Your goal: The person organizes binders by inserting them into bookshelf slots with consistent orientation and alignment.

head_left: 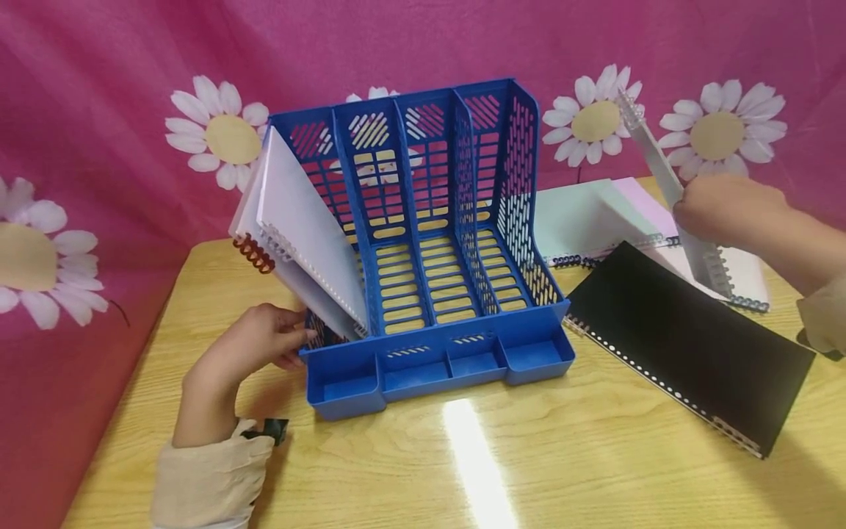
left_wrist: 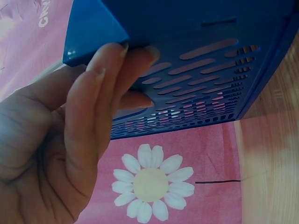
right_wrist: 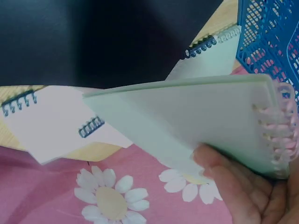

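Head view, and the left hand (head_left: 254, 342) has hold of the blue rack (head_left: 436, 334) at its left front corner, fingers curled at the edge. Left wrist view backs that up: fingertips lie against the slotted side wall, close to the front.

Over to the right, and the right hand (head_left: 734, 209) grips a pale notebook (right_wrist: 201, 109), fingers and thumb closed on it, clear coil at one end! It's steeply tilted, held up to the right of the rack, well apart from it; whether its lower end touches the white notebook (head_left: 747, 275) below, I can't tell.

Look inside the rack: four upright compartments, and the leftmost carries two notebooks, a red-coil one (head_left: 246, 213) on the outside and a clear-coil one (head_left: 304, 235) next to it, both leaning, their coils facing front. Small trays (head_left: 344, 386) run along the front.

Down on the table (head_left: 370, 470), the black notebook (head_left: 694, 345) lies flat and slantwise, its left corner just beside the rack. Behind it, a green notebook (head_left: 575, 213) sits next to a lilac one (head_left: 644, 206). Pink cloth (head_left: 429, 37) with big daisies fills the back, and a bright streak (head_left: 479, 463) shines across the wood in front.
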`<state>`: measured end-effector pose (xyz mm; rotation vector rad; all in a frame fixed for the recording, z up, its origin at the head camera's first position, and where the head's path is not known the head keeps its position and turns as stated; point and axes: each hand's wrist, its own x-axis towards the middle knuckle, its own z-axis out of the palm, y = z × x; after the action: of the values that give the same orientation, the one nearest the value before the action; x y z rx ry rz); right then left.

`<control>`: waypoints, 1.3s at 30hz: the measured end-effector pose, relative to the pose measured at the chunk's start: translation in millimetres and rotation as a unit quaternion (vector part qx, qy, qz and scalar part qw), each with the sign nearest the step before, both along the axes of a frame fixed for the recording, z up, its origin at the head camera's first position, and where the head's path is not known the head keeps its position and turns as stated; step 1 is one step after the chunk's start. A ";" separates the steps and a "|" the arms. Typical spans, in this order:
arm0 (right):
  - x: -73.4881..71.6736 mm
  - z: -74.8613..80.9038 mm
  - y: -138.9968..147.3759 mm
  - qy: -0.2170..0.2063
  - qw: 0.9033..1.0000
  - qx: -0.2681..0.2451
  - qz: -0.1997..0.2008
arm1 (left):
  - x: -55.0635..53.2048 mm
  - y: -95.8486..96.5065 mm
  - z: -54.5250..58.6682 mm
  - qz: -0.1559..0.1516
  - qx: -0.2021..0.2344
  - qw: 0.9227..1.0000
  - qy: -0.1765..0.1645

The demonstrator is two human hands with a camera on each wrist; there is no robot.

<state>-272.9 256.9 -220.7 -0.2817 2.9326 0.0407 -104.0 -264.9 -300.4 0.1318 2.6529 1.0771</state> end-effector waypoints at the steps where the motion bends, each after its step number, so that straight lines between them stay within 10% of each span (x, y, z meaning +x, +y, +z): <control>1: 1.2 0.8 1.0 0.004 1.000 0.004 0.004 | 0.0 0.1 0.0 0.000 0.000 1.000 0.000; 39: 89.2 24.1 -51.1 0.161 0.976 -0.093 0.109 | 0.6 1.1 -0.4 0.006 -0.002 1.000 -0.003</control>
<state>-183.7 205.8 -196.6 -0.6848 3.2144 -0.1756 -103.4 -263.8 -300.8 0.1111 2.6525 1.0751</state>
